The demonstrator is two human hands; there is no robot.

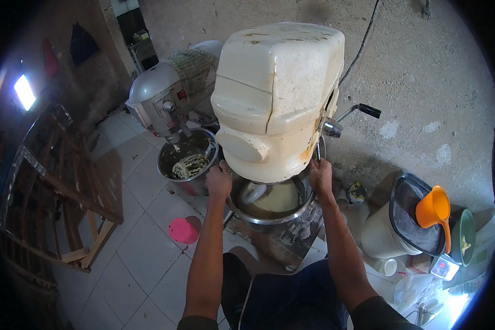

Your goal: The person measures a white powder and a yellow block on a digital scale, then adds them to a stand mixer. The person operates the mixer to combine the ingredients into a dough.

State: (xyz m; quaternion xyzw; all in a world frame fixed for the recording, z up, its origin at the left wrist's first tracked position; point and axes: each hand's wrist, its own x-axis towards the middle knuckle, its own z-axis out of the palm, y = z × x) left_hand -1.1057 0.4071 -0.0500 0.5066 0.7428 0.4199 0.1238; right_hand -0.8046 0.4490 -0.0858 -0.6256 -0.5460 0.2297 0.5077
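Note:
A steel mixing bowl (269, 221) sits under the head of a large cream-coloured stand mixer (278, 93). Pale batter (278, 199) lies in it, and a whitish blurred shape, perhaps the beater (253, 193), shows at its left. My left hand (220, 180) is closed on the bowl's left rim. Over on the right rim, my right hand (320, 177) is closed too, just below the mixer's side lever (358, 111). The fingertips of both hands are partly hidden. The mixer head covers the bowl's far side.
At left, a grey mixer (158, 93) stands over a second bowl (188, 187) holding creamy dough. A pink container (183, 231) is on the tiled floor. An orange dipper (434, 206) rests on a dark-lidded bin (377, 234) at right, near a lit scale (444, 268). Wooden racks (66, 192) stand far left.

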